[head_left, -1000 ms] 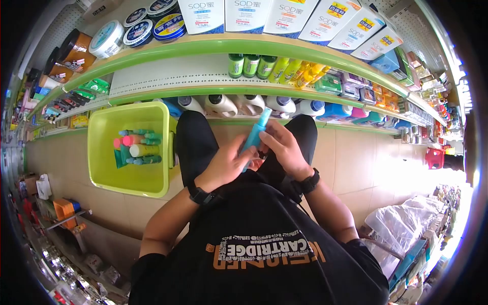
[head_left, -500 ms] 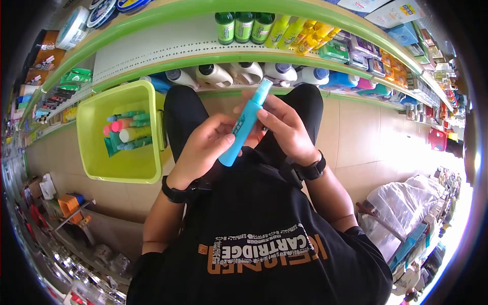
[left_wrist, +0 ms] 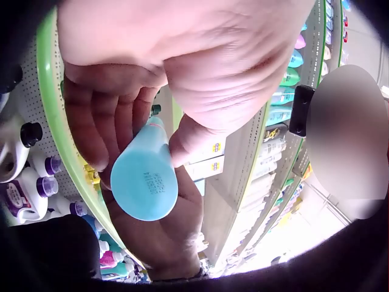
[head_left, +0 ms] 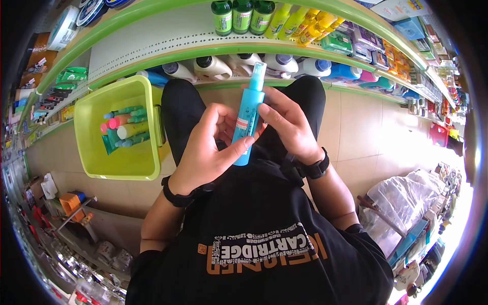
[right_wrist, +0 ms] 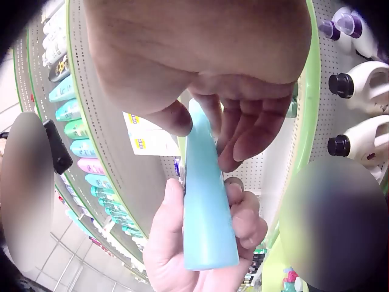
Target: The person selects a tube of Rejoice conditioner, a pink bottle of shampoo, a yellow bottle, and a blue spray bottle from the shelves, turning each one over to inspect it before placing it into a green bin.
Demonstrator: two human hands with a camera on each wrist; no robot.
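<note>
In the head view a light blue spray bottle (head_left: 247, 114) stands tilted in front of the body, its pale cap up and its printed label facing the head. My left hand (head_left: 206, 147) holds its lower half, with the thumb across the front and the fingers behind. Near the shoulder of the bottle, my right hand (head_left: 290, 124) pinches it between thumb and fingers. The left wrist view shows the round base of the bottle (left_wrist: 144, 185), with small dark print on it. From the right wrist, the plain side of the bottle (right_wrist: 209, 213) shows.
A yellow-green basket (head_left: 152, 168) with several bottles and tubes stands on the floor at left. Green-edged shelves ahead carry green bottles (head_left: 242, 18), yellow bottles (head_left: 279, 21) and white jugs (head_left: 211, 67). Clear plastic sheeting (head_left: 406, 198) covers goods at right.
The bottle has come up more upright and turned, bringing its red-and-white label patch into sight. Both hands keep hold of it. The head view has shifted, so the shelves sit higher in it.
</note>
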